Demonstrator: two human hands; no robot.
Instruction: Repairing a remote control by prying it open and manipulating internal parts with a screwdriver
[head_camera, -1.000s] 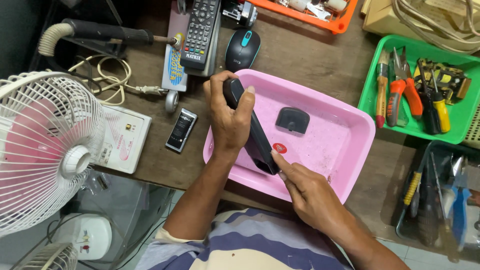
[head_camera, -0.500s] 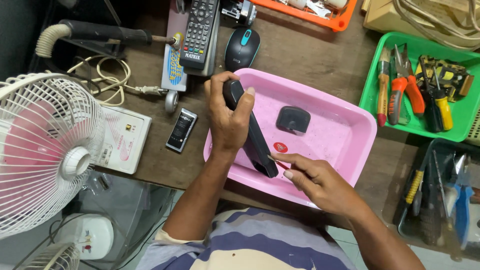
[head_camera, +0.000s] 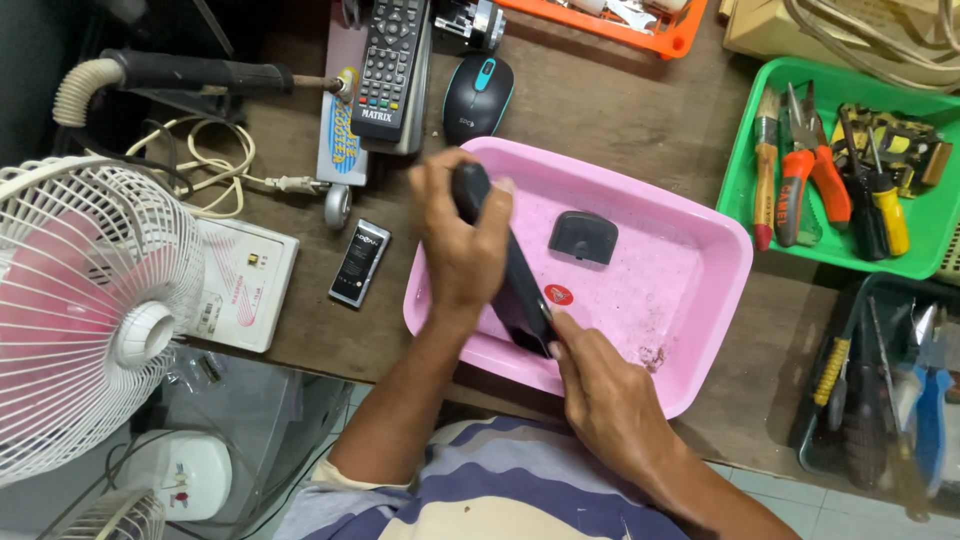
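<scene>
Over the near-left part of the pink tray, the left hand is closed round the far end of a black remote; the right hand pinches its near end. Looks light, rigid, smooth plastic, likely slippery; best held by the long sides. Small black cover lies in the tray.

the remote in the left hand looks like black plastic, smooth with a dull sheen. the pink tray is glossy plastic, its floor scuffed and speckled with dirt. the small dark cover in it seems matt plastic. the desk is worn brown wood, matt and scratched. the green tray is shiny plastic. the fan has a white glossy wire guard. the mouse is smooth black plastic.
</scene>
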